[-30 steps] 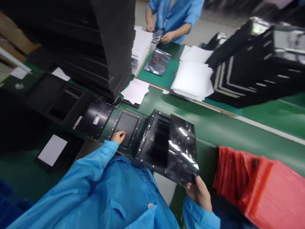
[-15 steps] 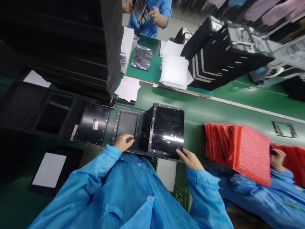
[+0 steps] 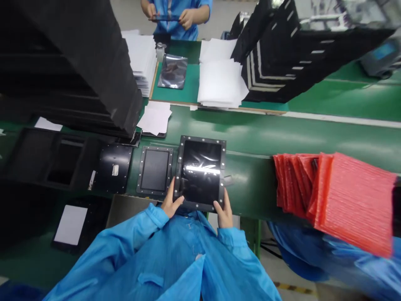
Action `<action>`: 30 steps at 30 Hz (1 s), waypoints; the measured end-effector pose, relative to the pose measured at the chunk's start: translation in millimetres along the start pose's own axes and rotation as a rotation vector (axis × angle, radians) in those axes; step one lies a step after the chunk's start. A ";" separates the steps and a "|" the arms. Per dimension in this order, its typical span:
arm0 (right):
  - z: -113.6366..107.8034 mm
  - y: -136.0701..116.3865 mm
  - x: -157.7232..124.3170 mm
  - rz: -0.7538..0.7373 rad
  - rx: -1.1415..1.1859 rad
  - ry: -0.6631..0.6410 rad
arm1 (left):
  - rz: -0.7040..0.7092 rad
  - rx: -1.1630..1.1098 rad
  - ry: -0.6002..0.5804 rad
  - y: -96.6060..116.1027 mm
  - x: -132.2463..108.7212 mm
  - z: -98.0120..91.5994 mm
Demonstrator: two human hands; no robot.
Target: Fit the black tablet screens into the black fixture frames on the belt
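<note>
In the head view a black-framed panel [image 3: 202, 167] with a glossy, screen-like face and pale round dots along its border is between my two hands. My left hand [image 3: 171, 202] grips its lower left edge, thumb on the frame's face. At the lower right corner my right hand [image 3: 224, 212] grips it likewise, fingers partly hidden beneath. A small grey tab [image 3: 228, 180] shows at the panel's right edge. Just left of it lies a second framed panel [image 3: 155, 170] with a dull dark face, and beyond that a black plate [image 3: 113, 168] bearing a small pale label.
Red bubble-wrap pouches [image 3: 354, 200] stand in a row at right, beside a co-worker's blue sleeve [image 3: 372, 267]. Tall black stacks [image 3: 103, 62] rise at left. White sheets [image 3: 155, 117] lie behind the panels. Across the bench another person [image 3: 177, 21] holds a thin dark item.
My left hand has moved from the flat panel to the glossy panel's left edge. That panel has turned to face up more squarely and shifted left; its vented side no longer shows.
</note>
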State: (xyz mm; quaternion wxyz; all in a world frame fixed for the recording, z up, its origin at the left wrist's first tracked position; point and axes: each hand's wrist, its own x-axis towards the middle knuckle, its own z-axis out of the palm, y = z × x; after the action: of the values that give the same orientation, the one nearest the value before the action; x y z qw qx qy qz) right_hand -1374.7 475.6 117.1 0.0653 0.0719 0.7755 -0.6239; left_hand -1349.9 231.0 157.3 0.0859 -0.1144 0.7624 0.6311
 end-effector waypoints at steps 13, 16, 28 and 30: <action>32.7 -65.0 251.6 -0.182 0.154 -0.204 | -0.063 0.215 0.323 95.6 198.9 -25.4; 34.2 -61.1 249.2 -0.257 0.111 -0.179 | -0.038 0.333 0.361 97.5 193.7 -19.2; 29.0 -97.4 222.9 -0.573 -0.430 -0.026 | 0.852 1.153 -0.345 44.9 4.4 0.4; 32.1 -107.7 215.7 -0.692 -0.535 -0.059 | 0.878 1.073 -0.342 33.6 6.3 -3.8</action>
State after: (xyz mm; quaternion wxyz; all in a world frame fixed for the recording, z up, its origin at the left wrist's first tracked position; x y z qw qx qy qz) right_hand -1606.7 427.9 172.3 -0.1091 -0.2292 0.8859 -0.3881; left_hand -1365.4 232.8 188.0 -0.0134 0.3615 0.9194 0.1545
